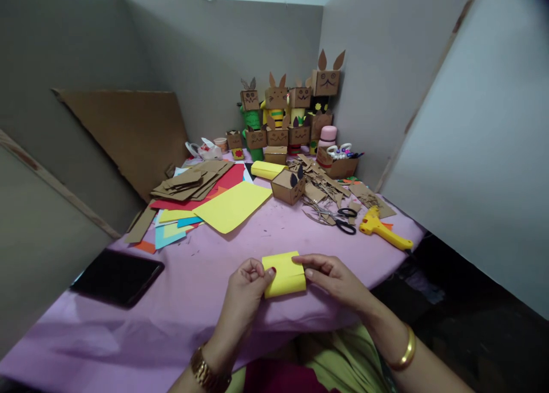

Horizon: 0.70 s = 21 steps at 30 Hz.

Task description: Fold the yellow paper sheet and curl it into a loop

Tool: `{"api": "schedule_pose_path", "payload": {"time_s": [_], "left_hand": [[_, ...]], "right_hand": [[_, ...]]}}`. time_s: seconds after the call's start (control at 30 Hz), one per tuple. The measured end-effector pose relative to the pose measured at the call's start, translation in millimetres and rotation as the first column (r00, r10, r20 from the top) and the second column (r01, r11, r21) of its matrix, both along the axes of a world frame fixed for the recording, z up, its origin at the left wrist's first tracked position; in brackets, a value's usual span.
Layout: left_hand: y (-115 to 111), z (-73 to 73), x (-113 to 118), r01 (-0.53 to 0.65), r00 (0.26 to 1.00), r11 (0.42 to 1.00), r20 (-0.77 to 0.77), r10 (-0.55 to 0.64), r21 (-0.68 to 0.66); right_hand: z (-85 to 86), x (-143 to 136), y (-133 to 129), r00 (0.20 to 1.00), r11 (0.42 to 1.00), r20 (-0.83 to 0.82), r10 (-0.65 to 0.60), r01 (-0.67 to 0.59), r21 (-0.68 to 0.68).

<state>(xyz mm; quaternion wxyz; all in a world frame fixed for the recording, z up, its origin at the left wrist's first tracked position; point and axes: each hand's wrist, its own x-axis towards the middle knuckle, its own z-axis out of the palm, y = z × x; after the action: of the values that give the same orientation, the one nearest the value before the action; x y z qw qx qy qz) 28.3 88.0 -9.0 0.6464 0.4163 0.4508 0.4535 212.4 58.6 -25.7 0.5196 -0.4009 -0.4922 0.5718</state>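
Between my hands, above the table's front edge, is a short yellow paper roll with an overlapping seam across its top. My left hand grips the roll's left end, thumb on top and fingers curled. At the right end, my right hand pinches the paper, fingers stretched over the seam and thumb below them. A large yellow paper sheet lies farther back, beside a longer yellow roll and a cardboard box head with dark ears.
Scissors and a yellow glue gun lie on the right, near cardboard scraps. A black tablet-like device is at left. Cardboard pieces are stacked at back left. Several box-headed animal figures stand against the grey partition.
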Motion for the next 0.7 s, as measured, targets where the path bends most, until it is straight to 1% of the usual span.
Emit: {"api": "schedule_pose_path", "payload": {"time_s": [0.1,0.2,0.27,0.33,0.4,0.5,0.57,0.63,0.7], "left_hand": [[1.0,-1.4,-1.3,-0.015,1.000,1.000,0.009,0.015,0.018],[-0.2,-4.0,-3.9,-0.040,0.999,0.998,0.029,0.039,0.044],[-2.4,-6.2,-6.2,-0.053,0.998,0.997,0.038,0.051,0.058],[-5.2,-8.2,-8.2,-0.063,0.998,0.995,0.036,0.061,0.071],[-8.4,-9.2,-9.5,-0.078,0.997,0.993,0.023,0.076,0.087],[-13.8,-8.7,-10.1,-0.106,0.994,0.986,-0.001,0.107,0.126],[-17.9,-7.4,-10.2,-0.126,0.991,0.980,-0.011,0.130,0.157],[-22.0,-5.7,-10.3,-0.147,0.988,0.973,-0.013,0.152,0.180],[-25.1,-3.9,-10.6,-0.162,0.986,0.967,-0.012,0.168,0.195]], "right_hand": [[2.7,-2.1,-2.9,0.996,0.995,-0.008,-0.094,0.094,0.016],[6.2,-9.2,-13.9,0.968,0.968,0.002,-0.251,0.251,0.017],[8.8,-17.0,-25.6,0.928,0.931,0.080,-0.365,0.362,0.044],[10.4,-26.1,-37.9,0.868,0.893,0.209,-0.450,0.433,0.123],[10.3,-34.8,-47.9,0.809,0.869,0.320,-0.492,0.439,0.228],[7.7,-44.3,-55.5,0.753,0.850,0.410,-0.514,0.384,0.360],[5.5,-47.8,-56.7,0.714,0.820,0.438,-0.546,0.348,0.455],[3.8,-49.5,-56.5,0.681,0.777,0.441,-0.585,0.313,0.546],[2.5,-50.0,-56.6,0.654,0.740,0.441,-0.615,0.284,0.610]]}}
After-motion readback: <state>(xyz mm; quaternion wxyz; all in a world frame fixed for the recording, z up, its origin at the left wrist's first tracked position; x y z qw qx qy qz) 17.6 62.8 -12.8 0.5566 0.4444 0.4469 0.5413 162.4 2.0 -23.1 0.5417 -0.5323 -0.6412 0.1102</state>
